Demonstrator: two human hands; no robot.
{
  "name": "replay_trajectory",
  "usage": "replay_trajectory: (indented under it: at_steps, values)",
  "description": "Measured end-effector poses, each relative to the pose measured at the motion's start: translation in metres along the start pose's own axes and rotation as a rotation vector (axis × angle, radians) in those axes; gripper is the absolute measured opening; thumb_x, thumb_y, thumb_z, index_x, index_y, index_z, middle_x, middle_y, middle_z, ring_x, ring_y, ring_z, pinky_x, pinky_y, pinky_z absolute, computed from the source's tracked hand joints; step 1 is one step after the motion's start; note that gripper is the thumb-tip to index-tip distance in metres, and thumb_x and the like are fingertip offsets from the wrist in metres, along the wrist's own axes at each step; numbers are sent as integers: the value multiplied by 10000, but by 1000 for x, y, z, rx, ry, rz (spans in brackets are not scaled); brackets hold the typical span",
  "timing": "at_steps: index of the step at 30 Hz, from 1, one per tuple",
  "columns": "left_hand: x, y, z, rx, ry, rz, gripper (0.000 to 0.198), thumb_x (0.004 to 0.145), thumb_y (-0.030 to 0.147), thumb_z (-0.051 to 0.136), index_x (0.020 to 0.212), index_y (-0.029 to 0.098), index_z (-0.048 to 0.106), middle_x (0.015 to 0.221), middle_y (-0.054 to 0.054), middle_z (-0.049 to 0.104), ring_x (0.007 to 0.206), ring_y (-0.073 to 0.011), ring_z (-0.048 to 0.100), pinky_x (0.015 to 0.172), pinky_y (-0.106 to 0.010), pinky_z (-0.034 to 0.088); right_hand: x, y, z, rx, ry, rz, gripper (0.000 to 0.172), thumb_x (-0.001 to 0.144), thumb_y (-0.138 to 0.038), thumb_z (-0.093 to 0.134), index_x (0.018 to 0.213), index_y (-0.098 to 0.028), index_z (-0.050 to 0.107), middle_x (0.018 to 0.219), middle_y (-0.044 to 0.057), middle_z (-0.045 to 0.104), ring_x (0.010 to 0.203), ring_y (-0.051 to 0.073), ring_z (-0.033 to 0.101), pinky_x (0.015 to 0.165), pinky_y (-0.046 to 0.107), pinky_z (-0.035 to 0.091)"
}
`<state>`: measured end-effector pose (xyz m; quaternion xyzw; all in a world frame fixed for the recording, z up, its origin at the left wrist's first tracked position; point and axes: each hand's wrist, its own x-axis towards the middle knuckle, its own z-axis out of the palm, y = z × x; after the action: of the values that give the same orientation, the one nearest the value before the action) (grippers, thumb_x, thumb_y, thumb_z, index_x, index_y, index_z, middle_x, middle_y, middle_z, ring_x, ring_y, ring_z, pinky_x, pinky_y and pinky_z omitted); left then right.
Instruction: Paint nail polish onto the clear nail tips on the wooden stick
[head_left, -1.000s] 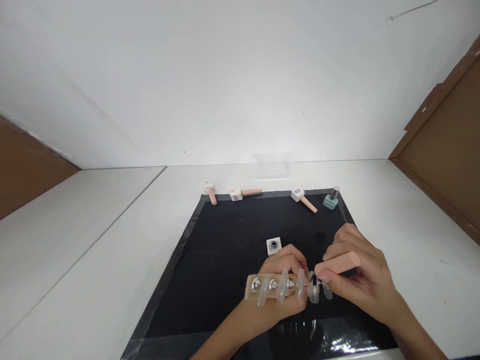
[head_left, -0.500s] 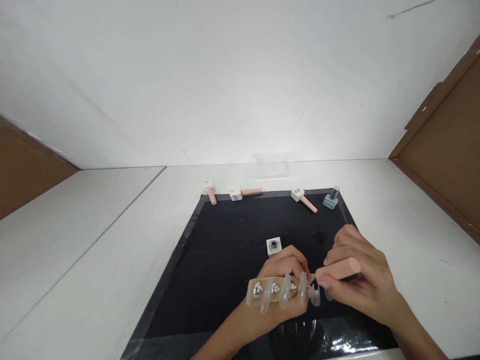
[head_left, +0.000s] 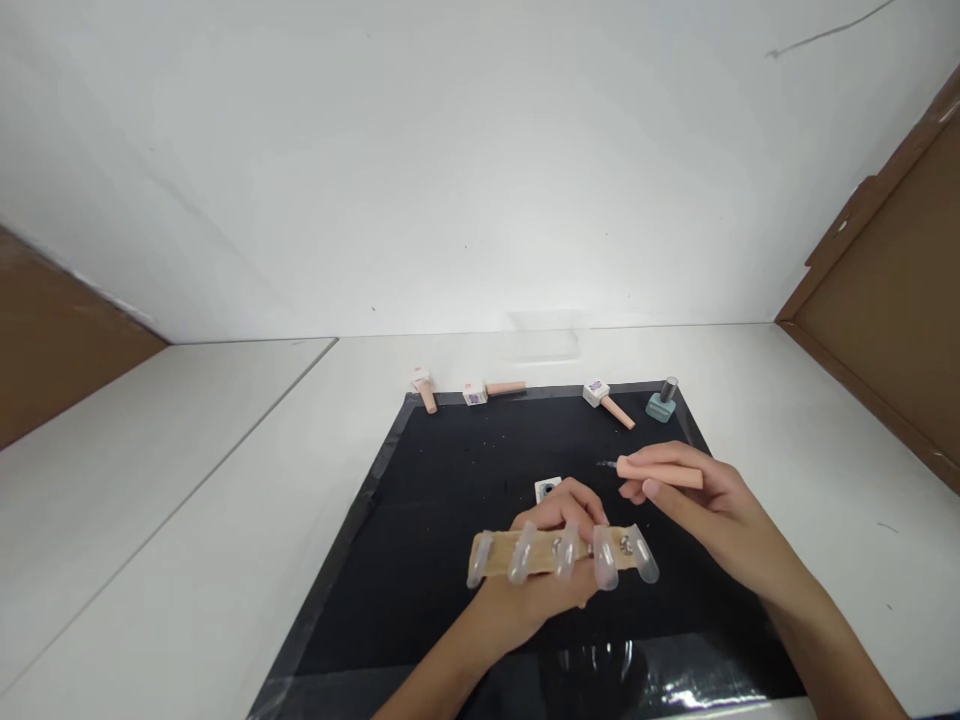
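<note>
My left hand (head_left: 546, 575) is closed round a tan wooden strip (head_left: 551, 551) that carries several clear false nail tips, held level above the black mat (head_left: 450, 520). My right hand (head_left: 701, 505) pinches a peach-coloured polish brush cap (head_left: 661, 473), its thin brush pointing left, up and away from the strip. The small open white polish bottle (head_left: 547, 488) stands on the mat just behind my left hand's fingers, partly hidden by them.
Along the mat's far edge lie three white bottles with peach caps (head_left: 422, 387) (head_left: 491, 390) (head_left: 606, 400) and a teal bottle with a grey cap (head_left: 662, 402) stands upright. A white table (head_left: 187, 520) surrounds the mat; brown panels (head_left: 885, 270) flank both sides.
My right hand lifted the brush off the nail tips and moved it up and back, towards the open bottle. My left hand shifted the strip slightly left and tilted it flatter.
</note>
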<state>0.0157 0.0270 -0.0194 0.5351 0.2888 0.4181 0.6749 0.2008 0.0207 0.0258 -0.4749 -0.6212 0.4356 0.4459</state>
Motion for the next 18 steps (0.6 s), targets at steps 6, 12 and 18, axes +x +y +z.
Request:
replay_trajectory:
  at_steps: [6,12,18]
  values:
    - [2,7,5,-221,101,-92,325,607,362,777,674,162,530,804,33,471,446,0,402,388,-154,347,-2,3,-1,218,-175,75,203,834,-237,629,1036,-258,638,901,36,694,801,168,684,724,325,586]
    - [3,11,7,-213,139,-172,370,596,399,775,711,164,514,677,50,477,489,-33,407,443,-167,346,-4,11,9,394,-240,92,400,706,-83,717,1020,-290,578,954,-24,621,787,95,649,724,238,556]
    - [3,13,4,-161,107,-196,367,560,269,785,816,184,536,607,67,490,537,-64,433,508,-189,361,-2,12,11,417,-27,72,319,660,-142,774,902,-273,612,819,-38,643,760,108,651,679,208,557]
